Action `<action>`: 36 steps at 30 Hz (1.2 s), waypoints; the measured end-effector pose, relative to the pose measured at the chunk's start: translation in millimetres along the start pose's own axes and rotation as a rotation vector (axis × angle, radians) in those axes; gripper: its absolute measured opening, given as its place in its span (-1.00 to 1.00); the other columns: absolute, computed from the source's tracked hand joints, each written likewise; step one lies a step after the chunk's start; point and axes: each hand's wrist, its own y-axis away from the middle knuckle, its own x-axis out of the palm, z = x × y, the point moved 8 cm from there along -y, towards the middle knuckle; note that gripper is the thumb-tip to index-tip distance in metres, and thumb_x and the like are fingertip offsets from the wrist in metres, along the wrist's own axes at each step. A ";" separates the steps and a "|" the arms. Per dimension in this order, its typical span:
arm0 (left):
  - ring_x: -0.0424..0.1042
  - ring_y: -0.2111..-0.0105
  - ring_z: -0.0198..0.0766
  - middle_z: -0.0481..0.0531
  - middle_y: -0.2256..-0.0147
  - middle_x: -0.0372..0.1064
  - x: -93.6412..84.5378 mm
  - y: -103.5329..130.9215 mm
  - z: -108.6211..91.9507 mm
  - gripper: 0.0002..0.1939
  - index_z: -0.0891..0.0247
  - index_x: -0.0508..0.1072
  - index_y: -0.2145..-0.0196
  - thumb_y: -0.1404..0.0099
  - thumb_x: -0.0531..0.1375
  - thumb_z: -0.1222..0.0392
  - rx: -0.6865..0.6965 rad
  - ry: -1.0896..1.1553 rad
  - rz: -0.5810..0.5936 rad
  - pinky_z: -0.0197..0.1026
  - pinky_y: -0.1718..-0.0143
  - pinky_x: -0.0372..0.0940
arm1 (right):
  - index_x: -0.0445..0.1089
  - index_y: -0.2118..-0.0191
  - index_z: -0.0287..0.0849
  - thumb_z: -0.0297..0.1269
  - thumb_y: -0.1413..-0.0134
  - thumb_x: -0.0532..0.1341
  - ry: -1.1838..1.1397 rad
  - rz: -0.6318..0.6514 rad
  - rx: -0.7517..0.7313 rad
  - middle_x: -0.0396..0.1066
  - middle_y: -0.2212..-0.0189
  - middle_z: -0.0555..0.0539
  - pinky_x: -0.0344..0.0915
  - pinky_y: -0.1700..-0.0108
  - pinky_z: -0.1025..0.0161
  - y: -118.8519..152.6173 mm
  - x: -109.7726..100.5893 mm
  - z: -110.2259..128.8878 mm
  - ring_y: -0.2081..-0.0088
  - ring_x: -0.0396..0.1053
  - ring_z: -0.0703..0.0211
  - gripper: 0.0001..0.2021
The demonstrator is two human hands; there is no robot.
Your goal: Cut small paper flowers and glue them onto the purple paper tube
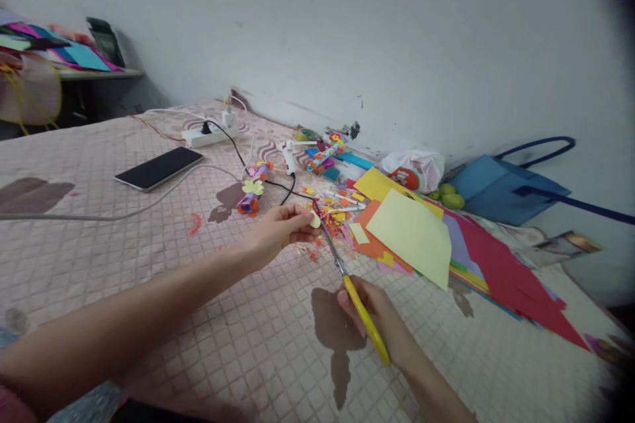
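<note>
Here's the left hand, thumb and fingertips pinching a small pale-yellow paper piece above the patterned cloth, and the right hand curled around the yellow-handled scissors! Blades sit right at the paper; whether they bite it is too small to tell. Good trimming here, I'd judge, means turning the paper rather than the wrist, taking short snips, keeping those pinching fingertips behind the cutting line, and staying over the colourful scraps.
</note>
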 end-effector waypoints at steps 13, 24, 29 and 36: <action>0.41 0.50 -0.39 -0.04 0.52 0.38 -2.2 -3.1 -7.4 -0.80 0.33 0.30 0.45 -0.10 0.25 0.18 0.035 -0.120 0.011 -0.30 0.39 0.31 | 0.16 0.54 -0.19 -0.06 -0.04 0.10 0.006 0.018 0.028 0.13 0.64 0.08 -0.03 0.58 0.39 1.4 -1.6 9.5 0.59 0.04 0.36 -0.68; 0.36 0.56 -0.42 -0.08 0.56 0.33 -6.0 -6.4 -10.9 -0.82 0.32 0.32 0.45 -0.10 0.23 0.16 0.037 -0.229 0.000 -0.32 0.44 0.27 | 0.23 0.49 -0.20 -0.11 -0.03 0.13 0.093 -0.001 0.007 0.28 0.58 0.03 0.05 0.53 0.39 -0.2 -5.0 3.1 0.55 0.18 0.31 -0.74; 0.35 0.56 -0.44 -0.08 0.57 0.33 -5.8 -6.2 -13.8 -0.85 0.32 0.32 0.46 -0.13 0.21 0.20 0.041 -0.209 -0.007 -0.33 0.44 0.28 | 0.23 0.50 -0.20 -0.12 -0.03 0.13 0.116 -0.005 -0.015 0.27 0.58 0.03 0.05 0.53 0.39 0.3 -6.6 7.2 0.55 0.19 0.30 -0.75; 0.35 0.55 -0.43 -0.07 0.57 0.34 -4.2 -4.7 -16.9 -0.84 0.32 0.32 0.46 -0.14 0.20 0.17 0.046 -0.282 -0.003 -0.34 0.45 0.27 | 0.19 0.52 -0.19 -0.13 -0.05 0.10 0.186 -0.028 -0.026 0.20 0.63 0.06 0.00 0.56 0.40 1.1 -6.7 7.0 0.59 0.09 0.33 -0.74</action>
